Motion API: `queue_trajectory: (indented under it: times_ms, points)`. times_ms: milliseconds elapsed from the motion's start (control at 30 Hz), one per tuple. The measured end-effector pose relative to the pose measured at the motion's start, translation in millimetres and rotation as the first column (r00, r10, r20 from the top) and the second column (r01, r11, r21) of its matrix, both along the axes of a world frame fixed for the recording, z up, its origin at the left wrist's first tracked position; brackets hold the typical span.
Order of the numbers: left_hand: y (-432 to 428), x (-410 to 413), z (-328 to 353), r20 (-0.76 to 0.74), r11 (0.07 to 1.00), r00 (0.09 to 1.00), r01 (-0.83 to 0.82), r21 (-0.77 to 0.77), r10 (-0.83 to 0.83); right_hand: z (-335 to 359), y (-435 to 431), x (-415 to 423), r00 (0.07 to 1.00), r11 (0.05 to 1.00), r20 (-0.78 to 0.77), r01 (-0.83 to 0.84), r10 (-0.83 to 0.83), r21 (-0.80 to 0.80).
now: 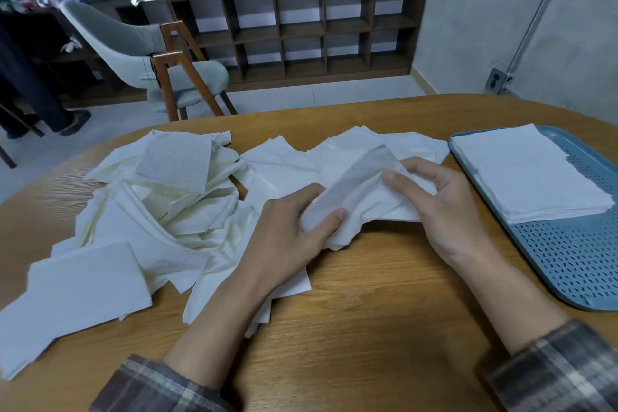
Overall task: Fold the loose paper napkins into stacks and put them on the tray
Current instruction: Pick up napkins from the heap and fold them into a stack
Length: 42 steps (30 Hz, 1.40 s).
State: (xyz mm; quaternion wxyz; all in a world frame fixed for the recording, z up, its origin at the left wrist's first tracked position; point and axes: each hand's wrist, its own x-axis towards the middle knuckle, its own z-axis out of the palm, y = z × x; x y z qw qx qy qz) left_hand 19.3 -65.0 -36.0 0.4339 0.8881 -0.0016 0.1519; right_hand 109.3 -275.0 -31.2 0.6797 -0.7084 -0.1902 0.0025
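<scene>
A big heap of loose white paper napkins (160, 211) covers the left and middle of the wooden table (384, 304). My left hand (287, 234) and my right hand (438, 207) both grip one crumpled white napkin (357, 194), held just above the table at the centre. It is partly folded, with a flap rising between the hands. At the right stands a blue perforated tray (575, 264) that carries a flat stack of folded napkins (531, 174) on its far half.
More flat napkins (411, 144) lie behind my hands toward the tray. Beyond the table stand a grey chair with wooden legs (157, 67), a dark cubby shelf (301, 30) with potted plants, and a person's legs (36, 100) at far left.
</scene>
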Motion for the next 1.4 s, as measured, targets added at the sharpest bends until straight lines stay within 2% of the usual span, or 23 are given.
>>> queue_trajectory:
  times_ms: [67, 200, 333, 467, 633, 767, 967, 1167, 1400]
  points:
    - [2, 0, -1, -0.013, 1.0, 1.0, -0.009, -0.02, 0.008, -1, -3, 4, 0.998, 0.998, -0.054, 0.026, -0.023, 0.062]
    - [5, 0, 7, 0.003, 0.946, 0.999, -0.047, -0.321, 0.05, -1, -5, 9, 0.981, 0.986, -0.192, 0.006, 0.027, 0.167]
    - [10, 2, 9, 0.027, 0.886, 0.997, -0.056, -0.46, 0.077, -1, -2, 3, 0.96, 0.978, -0.237, -0.104, 0.147, 0.183]
    - [8, 2, 9, -0.076, 0.882, 0.997, -0.056, -0.467, 0.024, 1, 4, -3, 0.93, 0.961, -0.282, -0.178, 0.235, 0.213]
    - [8, 3, 4, -0.158, 0.899, 0.987, -0.083, -0.43, 0.015, 1, 6, -3, 0.933, 0.968, -0.294, -0.155, 0.209, 0.195]
    - [7, 3, 2, -0.16, 0.88, 0.987, -0.092, -0.466, 0.018, 0, 6, -3, 0.939, 0.982, -0.302, -0.127, 0.164, 0.138]
    - [5, 4, 2, -0.183, 0.835, 0.981, -0.15, -0.529, 0.061, 2, 7, -5, 0.934, 0.98, -0.306, -0.155, 0.186, 0.124]
    - [3, 4, 0, -0.169, 0.831, 0.985, -0.107, -0.546, 0.016, 4, 9, -7, 0.932, 0.987, -0.329, -0.123, 0.151, 0.104]
    - [4, 3, 1, -0.2, 0.847, 0.98, -0.116, -0.519, 0.012, 3, 8, -5, 0.962, 0.993, -0.249, -0.105, 0.116, 0.054]
